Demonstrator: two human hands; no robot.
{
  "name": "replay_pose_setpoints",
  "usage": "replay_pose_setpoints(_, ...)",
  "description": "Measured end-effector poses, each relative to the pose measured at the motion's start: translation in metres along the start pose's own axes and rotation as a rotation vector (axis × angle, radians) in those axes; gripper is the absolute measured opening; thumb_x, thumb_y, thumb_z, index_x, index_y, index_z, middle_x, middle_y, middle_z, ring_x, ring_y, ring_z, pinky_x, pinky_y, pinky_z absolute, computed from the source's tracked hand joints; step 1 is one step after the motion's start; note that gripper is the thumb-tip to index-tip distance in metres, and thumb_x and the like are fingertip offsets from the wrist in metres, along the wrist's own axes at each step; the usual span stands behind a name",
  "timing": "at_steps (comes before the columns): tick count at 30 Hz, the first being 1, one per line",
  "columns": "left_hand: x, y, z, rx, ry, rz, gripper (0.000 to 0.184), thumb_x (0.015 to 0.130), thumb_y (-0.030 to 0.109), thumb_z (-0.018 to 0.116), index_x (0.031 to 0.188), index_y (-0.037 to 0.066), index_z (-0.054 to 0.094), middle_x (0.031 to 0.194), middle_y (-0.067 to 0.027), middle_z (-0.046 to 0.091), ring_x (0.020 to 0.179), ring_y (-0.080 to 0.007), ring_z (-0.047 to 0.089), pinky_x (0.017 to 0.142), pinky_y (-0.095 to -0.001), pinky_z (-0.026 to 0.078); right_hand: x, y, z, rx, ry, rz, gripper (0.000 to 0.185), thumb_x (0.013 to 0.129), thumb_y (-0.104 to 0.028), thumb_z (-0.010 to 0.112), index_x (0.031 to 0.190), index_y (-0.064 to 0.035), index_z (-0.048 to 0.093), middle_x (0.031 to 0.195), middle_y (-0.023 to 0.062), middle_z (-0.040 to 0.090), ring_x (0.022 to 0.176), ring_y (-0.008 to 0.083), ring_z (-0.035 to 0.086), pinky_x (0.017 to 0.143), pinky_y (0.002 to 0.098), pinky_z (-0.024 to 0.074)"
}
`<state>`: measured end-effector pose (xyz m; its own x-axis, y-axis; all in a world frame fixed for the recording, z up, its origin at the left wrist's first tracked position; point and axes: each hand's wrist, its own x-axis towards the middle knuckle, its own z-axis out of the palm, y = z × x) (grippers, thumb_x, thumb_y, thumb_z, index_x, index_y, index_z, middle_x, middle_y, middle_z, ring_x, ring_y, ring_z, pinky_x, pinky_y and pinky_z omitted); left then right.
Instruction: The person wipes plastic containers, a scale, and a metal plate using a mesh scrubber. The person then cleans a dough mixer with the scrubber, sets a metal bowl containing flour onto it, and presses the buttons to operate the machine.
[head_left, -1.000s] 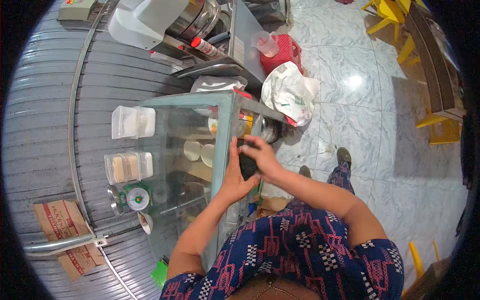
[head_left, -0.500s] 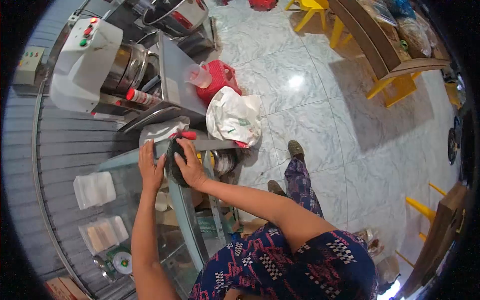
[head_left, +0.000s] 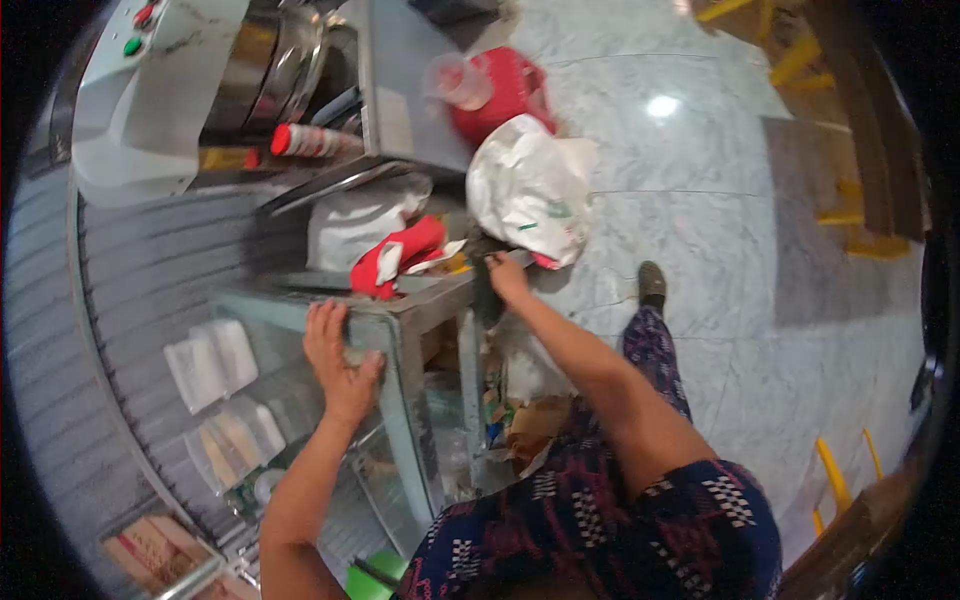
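Observation:
My left hand [head_left: 342, 368] lies with fingers stretched out on the top corner of a glass cabinet [head_left: 408, 370] with a pale metal frame. It holds nothing. To the right, my right hand [head_left: 508, 277] is closed on a dark cloth [head_left: 486, 285], which hangs down by the cabinet's far right post. Its fingertips are partly hidden, and the picture is slightly blurred there. A red cloth or bag [head_left: 402, 256] lies just behind the cabinet's frame, between the two hands.
A white sack [head_left: 528, 190] and a red jug [head_left: 505, 95] stand on the tiled floor beyond my right hand. A white machine [head_left: 150, 110] with buttons is at upper left. Clear packets [head_left: 212, 365] lie left of my left hand. Wooden tables stand at right.
My right hand has moved right with the dark cloth, away from my left hand. My left hand now rests on the cabinet corner. The red item shows more fully as the view has shifted.

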<state>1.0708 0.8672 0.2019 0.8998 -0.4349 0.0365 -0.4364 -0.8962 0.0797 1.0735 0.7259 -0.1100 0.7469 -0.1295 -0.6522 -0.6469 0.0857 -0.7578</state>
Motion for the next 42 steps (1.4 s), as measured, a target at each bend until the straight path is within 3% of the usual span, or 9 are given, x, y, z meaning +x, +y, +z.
replay_pose_setpoints(12,0.006,-0.004,-0.004,-0.068,-0.041,-0.029,0.072,0.079,0.056,0.054,0.128,0.004,0.045,0.133,-0.0171,0.040,0.128,-0.0395,0.029,0.104,-0.0520,0.019,-0.073,-0.217,0.004,0.025,-0.934,-0.630,0.028,0.088,-0.025,0.054,0.106,-0.0036,0.059,0.096,0.0160,0.063,0.091,0.0277,0.060,0.081,0.0338,0.0446)
replay_pose_setpoints(15,0.006,-0.004,-0.004,-0.069,-0.045,-0.041,0.071,0.079,0.057,0.054,0.127,0.005,0.045,0.133,-0.0169,0.040,0.128,-0.0391,0.029,0.104,-0.0528,0.018,-0.069,-0.180,0.003,0.196,-0.815,-0.816,0.026,0.089,-0.022,0.054,0.107,-0.0044,0.059,0.096,0.0126,0.063,0.092,0.0250,0.059,0.084,0.0327,0.0438)
replay_pose_setpoints(18,0.007,-0.004,-0.003,-0.074,-0.051,-0.058,0.072,0.079,0.059,0.053,0.126,0.005,0.046,0.133,-0.0168,0.040,0.129,-0.0389,0.029,0.104,-0.0532,0.018,-0.051,-0.131,-0.026,0.182,-0.795,-0.557,0.023,0.089,-0.020,0.055,0.105,-0.0043,0.061,0.099,0.0078,0.063,0.095,0.0162,0.057,0.086,0.0299,0.0425)
replay_pose_setpoints(20,0.007,-0.004,-0.002,-0.080,-0.060,-0.067,0.073,0.078,0.060,0.053,0.126,0.005,0.046,0.133,-0.0167,0.040,0.129,-0.0389,0.029,0.105,-0.0532,0.017,-0.013,-0.068,-0.016,0.139,-0.568,-0.482,0.029,0.087,-0.025,0.057,0.106,-0.0035,0.061,0.100,0.0158,0.063,0.092,0.0295,0.061,0.083,0.0324,0.0455)
replay_pose_setpoints(26,0.005,-0.007,0.001,-0.063,-0.070,-0.072,0.076,0.077,0.063,0.053,0.124,0.004,0.047,0.132,-0.0180,0.041,0.128,-0.0404,0.030,0.105,-0.0532,0.018,0.085,0.026,0.009,-0.219,-0.390,-0.332,0.029,0.083,-0.025,0.062,0.098,-0.0003,0.062,0.087,0.0187,0.065,0.080,0.0327,0.062,0.073,0.0334,0.0469)
replay_pose_setpoints(31,0.001,-0.013,0.004,-0.066,-0.073,-0.068,0.079,0.078,0.066,0.051,0.125,0.003,0.047,0.134,-0.0193,0.040,0.129,-0.0420,0.028,0.105,-0.0525,0.019,0.054,-0.008,0.003,-0.017,-0.247,-0.270,0.019,0.083,-0.017,0.063,0.092,-0.0009,0.063,0.080,0.0125,0.063,0.077,0.0219,0.059,0.069,0.0290,0.0452)
replay_pose_setpoints(35,-0.002,-0.017,0.006,-0.083,-0.096,-0.075,0.080,0.078,0.067,0.050,0.126,0.004,0.046,0.135,-0.0188,0.039,0.129,-0.0426,0.027,0.105,-0.0523,0.019,-0.043,-0.092,-0.017,0.576,-0.535,-0.418,0.024,0.075,-0.014,0.071,0.091,-0.0007,0.059,0.084,0.0033,0.059,0.076,0.0181,0.056,0.072,0.0290,0.0450)
replay_pose_setpoints(39,-0.002,-0.016,0.006,-0.083,-0.083,-0.065,0.082,0.078,0.068,0.050,0.128,0.004,0.044,0.135,-0.0183,0.038,0.130,-0.0433,0.026,0.105,-0.0526,0.018,-0.051,-0.114,-0.017,0.564,-0.653,-0.738,0.032,0.074,-0.018,0.073,0.097,-0.0019,0.057,0.089,0.0054,0.057,0.082,0.0182,0.055,0.077,0.0299,0.0442)
replay_pose_setpoints(42,0.000,-0.015,0.004,-0.071,-0.095,-0.057,0.082,0.078,0.068,0.050,0.128,0.005,0.043,0.136,-0.0181,0.037,0.130,-0.0433,0.026,0.105,-0.0532,0.018,-0.022,-0.077,-0.007,0.478,-0.179,-0.666,0.026,0.070,-0.010,0.065,0.093,-0.0023,0.059,0.093,0.0102,0.055,0.087,0.0234,0.056,0.081,0.0329,0.0436)
